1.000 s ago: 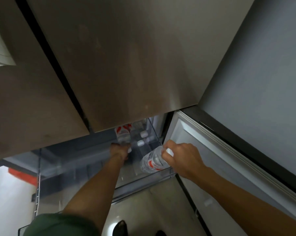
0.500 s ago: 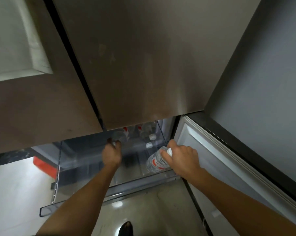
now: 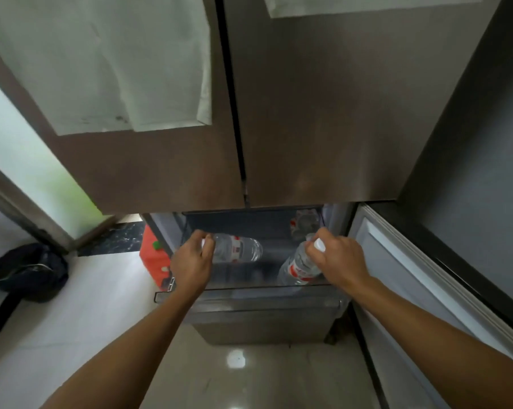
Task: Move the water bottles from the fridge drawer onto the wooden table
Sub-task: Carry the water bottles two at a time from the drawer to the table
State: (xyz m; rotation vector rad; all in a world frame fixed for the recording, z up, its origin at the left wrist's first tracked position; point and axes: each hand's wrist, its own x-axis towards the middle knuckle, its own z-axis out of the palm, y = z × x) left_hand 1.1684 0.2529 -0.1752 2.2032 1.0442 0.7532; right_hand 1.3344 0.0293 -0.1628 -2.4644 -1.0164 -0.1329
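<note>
The clear fridge drawer (image 3: pixel 249 293) stands pulled out below the closed brown upper doors. My left hand (image 3: pixel 191 262) grips the cap end of a clear water bottle (image 3: pixel 239 249) with a red-and-white label, held sideways over the drawer. My right hand (image 3: pixel 336 255) holds a second water bottle (image 3: pixel 298 267) by its white-capped neck, tilted down into the drawer's right side. At least one more bottle (image 3: pixel 303 224) stands at the drawer's back right, partly hidden under the door. The wooden table is out of view.
The open lower fridge door (image 3: pixel 420 284) runs along the right. An orange-red box (image 3: pixel 153 261) sits on the floor left of the drawer, and a dark bag (image 3: pixel 28 271) lies further left. Glossy tiled floor (image 3: pixel 234 373) spreads below me.
My left hand has closed on a bottle and lifted it sideways out of the drawer's back. The right-hand bottle has risen slightly. The view has swung left and up.
</note>
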